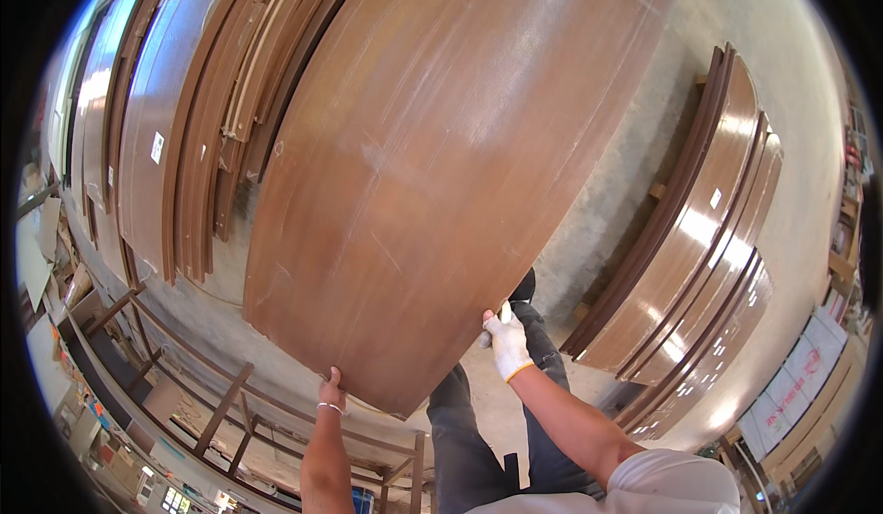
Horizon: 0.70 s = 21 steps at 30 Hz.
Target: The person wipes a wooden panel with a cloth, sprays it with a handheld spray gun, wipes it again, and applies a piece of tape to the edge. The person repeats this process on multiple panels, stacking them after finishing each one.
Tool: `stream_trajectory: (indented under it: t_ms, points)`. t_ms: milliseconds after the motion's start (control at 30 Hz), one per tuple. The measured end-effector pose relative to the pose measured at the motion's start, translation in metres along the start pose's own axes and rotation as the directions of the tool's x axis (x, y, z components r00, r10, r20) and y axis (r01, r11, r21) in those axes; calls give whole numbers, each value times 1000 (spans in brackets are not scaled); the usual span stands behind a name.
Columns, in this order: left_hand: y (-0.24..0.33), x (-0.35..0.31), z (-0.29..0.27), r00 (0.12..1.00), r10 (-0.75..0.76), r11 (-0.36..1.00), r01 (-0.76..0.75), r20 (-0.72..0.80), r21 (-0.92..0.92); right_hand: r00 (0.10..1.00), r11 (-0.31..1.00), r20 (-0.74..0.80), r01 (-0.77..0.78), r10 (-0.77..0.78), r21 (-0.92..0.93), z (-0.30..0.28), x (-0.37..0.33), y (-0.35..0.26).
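A large brown wood-grain panel stretches away in front of me, with pale scuffs and streaks across its face. My left hand, bare with a band at the wrist, grips the panel's near edge; its fingers go under the board and are hidden. On the panel's right edge, close to my knee, my right hand wears a white glove and is closed on the board, its thumb side near the top face. What the panel's far end rests on cannot be seen.
Long brown panels and frame strips stand stacked at the left. More glossy brown boards lie on supports at the right. A brown metal frame is at the lower left. Concrete floor shows between the panel and the right stack.
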State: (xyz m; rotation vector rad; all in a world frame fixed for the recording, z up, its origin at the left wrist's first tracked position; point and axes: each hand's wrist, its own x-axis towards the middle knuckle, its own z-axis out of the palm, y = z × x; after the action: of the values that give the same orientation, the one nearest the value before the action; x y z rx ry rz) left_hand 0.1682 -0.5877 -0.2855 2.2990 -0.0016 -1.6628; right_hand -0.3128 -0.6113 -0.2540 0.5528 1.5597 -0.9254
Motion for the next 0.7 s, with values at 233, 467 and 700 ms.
stream_trajectory:
  t_ms: [233, 467, 700]
  points:
    - [-8, 29, 43, 991, -54, 999, 54, -124, -3, 998, 996, -1, -61, 61, -60, -13, 48, -10]
    - [-11, 22, 35, 976, -83, 986, 109, -200, 125, 979, 991, 163, -128, 120, 39, -22, 59, -21]
    - [-27, -6, 36, 998, 17, 993, -9, -63, 119, 998, 986, -52, 14, -23, -168, -15, 8, -38]
